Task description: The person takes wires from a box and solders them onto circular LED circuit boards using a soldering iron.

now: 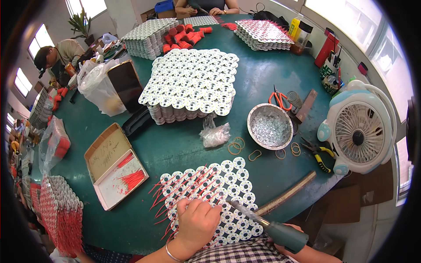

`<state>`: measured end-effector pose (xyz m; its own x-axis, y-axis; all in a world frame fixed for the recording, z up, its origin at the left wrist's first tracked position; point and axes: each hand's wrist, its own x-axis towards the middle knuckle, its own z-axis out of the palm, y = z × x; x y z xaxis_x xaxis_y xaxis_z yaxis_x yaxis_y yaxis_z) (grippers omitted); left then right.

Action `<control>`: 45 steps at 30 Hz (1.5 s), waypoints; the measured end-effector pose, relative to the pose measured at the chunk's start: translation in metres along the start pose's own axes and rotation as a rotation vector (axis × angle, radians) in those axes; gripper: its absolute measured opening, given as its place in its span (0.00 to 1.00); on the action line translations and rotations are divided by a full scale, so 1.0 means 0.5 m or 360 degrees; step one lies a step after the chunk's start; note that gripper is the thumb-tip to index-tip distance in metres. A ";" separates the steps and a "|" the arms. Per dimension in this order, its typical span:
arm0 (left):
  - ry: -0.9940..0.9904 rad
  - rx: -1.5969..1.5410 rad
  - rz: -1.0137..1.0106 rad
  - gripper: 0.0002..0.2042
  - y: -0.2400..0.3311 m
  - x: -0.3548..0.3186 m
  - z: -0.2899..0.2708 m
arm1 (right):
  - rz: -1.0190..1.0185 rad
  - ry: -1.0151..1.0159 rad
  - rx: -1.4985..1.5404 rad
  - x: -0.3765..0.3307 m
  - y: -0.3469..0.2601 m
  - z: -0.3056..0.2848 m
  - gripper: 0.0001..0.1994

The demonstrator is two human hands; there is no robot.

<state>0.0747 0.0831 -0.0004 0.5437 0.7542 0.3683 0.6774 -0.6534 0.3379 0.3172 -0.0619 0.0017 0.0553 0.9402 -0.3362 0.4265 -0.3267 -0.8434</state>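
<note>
A white panel of round circuit discs (219,186) with red wires across it lies at the near edge of the green table (175,144). My left hand (197,221) rests on the panel's near side, its fingers curled on the discs and wires. My right hand (302,250), mostly hidden at the lower edge, grips a soldering iron (269,225) with a dark green handle. The iron's metal tip points left onto the panel, just right of my left fingers.
A tall stack of disc panels (190,83) fills the table's middle. A metal bowl (270,126), rubber bands (237,144), pliers (320,154), scissors (280,98) and a small fan (357,131) are on the right. An open cardboard box (115,164) with red wires lies left. Other people sit at the far side.
</note>
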 end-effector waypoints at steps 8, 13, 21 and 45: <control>0.0076 0.0009 -0.0001 0.05 0.011 -0.001 0.003 | -0.0282 -0.0033 0.0367 -0.013 0.014 -0.010 0.12; 0.0043 0.0015 0.0024 0.06 0.012 -0.003 0.006 | -0.0170 -0.0033 0.0407 -0.017 0.028 -0.008 0.12; 0.0076 -0.0067 0.0065 0.08 0.011 -0.012 -0.002 | -0.0826 0.0138 -0.0423 -0.009 0.039 -0.017 0.11; 0.0022 -0.0189 0.0082 0.08 0.003 -0.012 0.008 | -0.0626 0.0051 -0.0173 -0.004 0.046 -0.004 0.10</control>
<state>0.0744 0.0779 -0.0054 0.5687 0.7189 0.3997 0.5848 -0.6951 0.4183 0.3287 -0.0711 -0.0164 -0.1034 0.9945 0.0180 0.5134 0.0689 -0.8554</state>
